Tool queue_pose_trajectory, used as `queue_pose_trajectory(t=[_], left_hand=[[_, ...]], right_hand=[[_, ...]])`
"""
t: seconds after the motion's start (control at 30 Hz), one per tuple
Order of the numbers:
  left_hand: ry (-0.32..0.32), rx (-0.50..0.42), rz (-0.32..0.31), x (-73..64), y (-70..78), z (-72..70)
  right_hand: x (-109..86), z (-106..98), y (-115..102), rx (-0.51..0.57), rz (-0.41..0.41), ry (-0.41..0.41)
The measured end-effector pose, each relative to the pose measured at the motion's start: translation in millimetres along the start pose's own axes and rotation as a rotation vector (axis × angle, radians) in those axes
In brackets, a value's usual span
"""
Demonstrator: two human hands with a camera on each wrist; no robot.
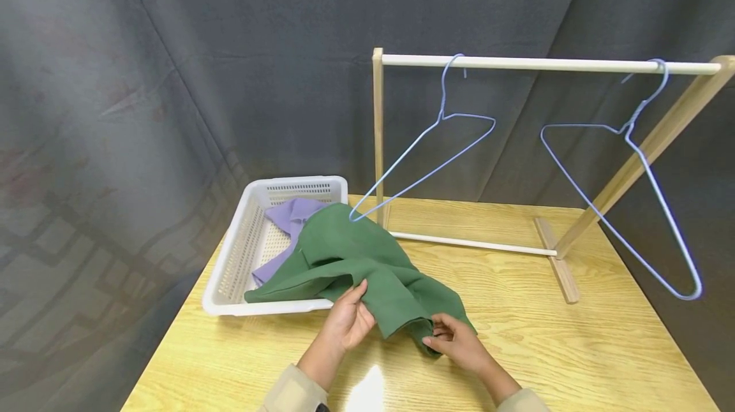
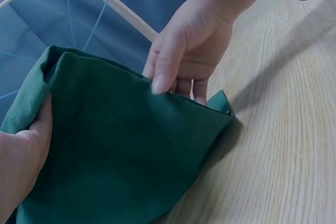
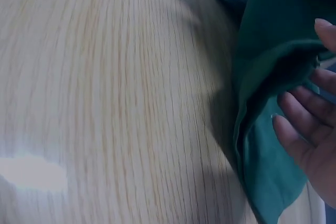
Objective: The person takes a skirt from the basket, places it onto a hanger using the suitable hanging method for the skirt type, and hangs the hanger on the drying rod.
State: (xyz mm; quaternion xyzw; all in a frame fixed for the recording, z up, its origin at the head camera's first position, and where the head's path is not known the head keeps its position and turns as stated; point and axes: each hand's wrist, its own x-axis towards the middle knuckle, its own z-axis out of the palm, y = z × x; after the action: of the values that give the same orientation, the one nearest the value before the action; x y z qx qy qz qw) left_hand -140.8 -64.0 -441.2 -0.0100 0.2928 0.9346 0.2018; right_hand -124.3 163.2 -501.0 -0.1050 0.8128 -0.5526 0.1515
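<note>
A green garment (image 1: 367,252) drapes out of the white basket (image 1: 226,272) over its front right side and down to the table. My left hand (image 1: 348,321) grips it near the middle, thumb on top of the cloth; the left wrist view shows this thumb side at the left edge. At the lower, gaping hem, my right hand (image 1: 457,343) has the cloth edge between thumb and fingers. In the left wrist view, that right hand (image 2: 191,48) reaches over the edge, its fingertips partly hidden behind it. Purple cloth (image 1: 289,217) lies in the basket, partly covered by the green garment.
A wooden rack (image 1: 379,138) with a white bar (image 1: 534,66) stands behind and to the right. Two blue wire hangers hang from it: the left hanger (image 1: 425,177) reaches down by the green garment, the right hanger (image 1: 657,176) near the rack's far post. Grey curtain (image 1: 287,67) forms the background.
</note>
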Motion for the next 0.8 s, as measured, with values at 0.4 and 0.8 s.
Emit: queue_pose_trajectory(t=[0.4,0.8], left_hand=[[0.121,0.121,0.129,6.4,-0.8,-3.2],[0.221,0.278,0.208,7.7,18.2,0.5]], right_hand=[[-1.0,3.2,-3.9,-0.057,-0.06,0.123],[-8.3,-4.1,-13.6,-0.109,-0.199,0.035]])
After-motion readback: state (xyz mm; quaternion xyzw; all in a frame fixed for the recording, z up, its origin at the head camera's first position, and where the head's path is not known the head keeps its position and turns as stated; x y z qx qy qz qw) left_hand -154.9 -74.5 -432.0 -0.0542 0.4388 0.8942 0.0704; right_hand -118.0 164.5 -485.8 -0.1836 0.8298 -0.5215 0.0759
